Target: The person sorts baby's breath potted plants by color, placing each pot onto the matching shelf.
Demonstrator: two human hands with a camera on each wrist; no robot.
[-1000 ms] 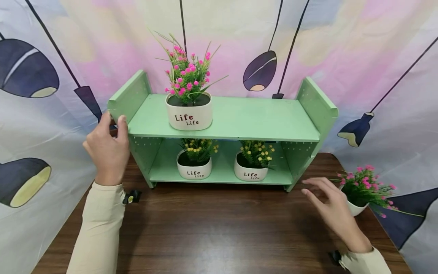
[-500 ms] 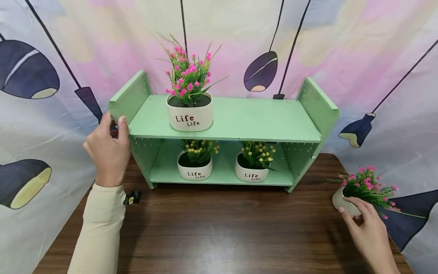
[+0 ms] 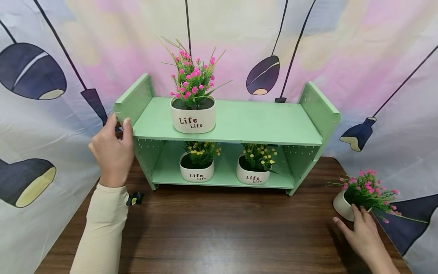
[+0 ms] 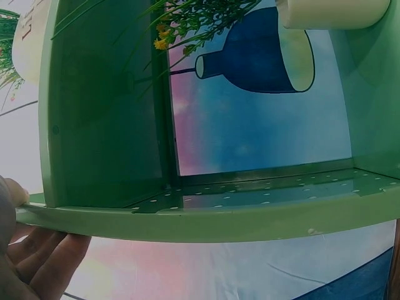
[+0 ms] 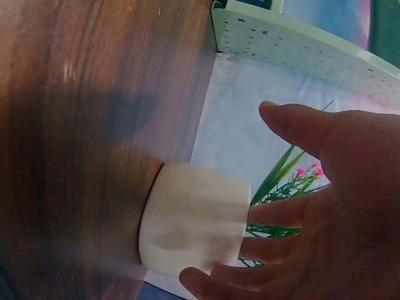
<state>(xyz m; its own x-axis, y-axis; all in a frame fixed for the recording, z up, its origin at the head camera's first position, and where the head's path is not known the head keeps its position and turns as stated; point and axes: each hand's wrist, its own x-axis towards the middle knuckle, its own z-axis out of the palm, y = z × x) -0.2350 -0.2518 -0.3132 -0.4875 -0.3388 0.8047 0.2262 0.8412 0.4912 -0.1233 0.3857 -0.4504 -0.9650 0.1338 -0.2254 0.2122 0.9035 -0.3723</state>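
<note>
My left hand (image 3: 114,152) grips the left side panel of a green two-tier shelf (image 3: 260,121), thumb on one face and fingers on the other. That panel's edge (image 4: 250,226) runs across the left wrist view. At the table's right side, my right hand (image 3: 367,236) reaches to a white pot (image 3: 342,205) of pink artificial flowers (image 3: 367,186). Its fingers lie extended at the pot's rim, and the thumb (image 5: 294,122) is spread away from the pot. The pot (image 5: 194,215) stands upright on the table.
A pink-flowered pot (image 3: 193,120) lettered "Life" stands on the upper tier, left of centre. Two yellow-flowered pots, one left (image 3: 197,171) and one right (image 3: 253,173), sit on the lower tier. A lamp-patterned curtain (image 3: 232,30) hangs behind the brown wooden table (image 3: 219,228).
My right hand has moved right, from near the shelf's right foot to the pink-flowered pot, and its thumb has since come away from the pot. The left hand keeps its grip on the shelf.
</note>
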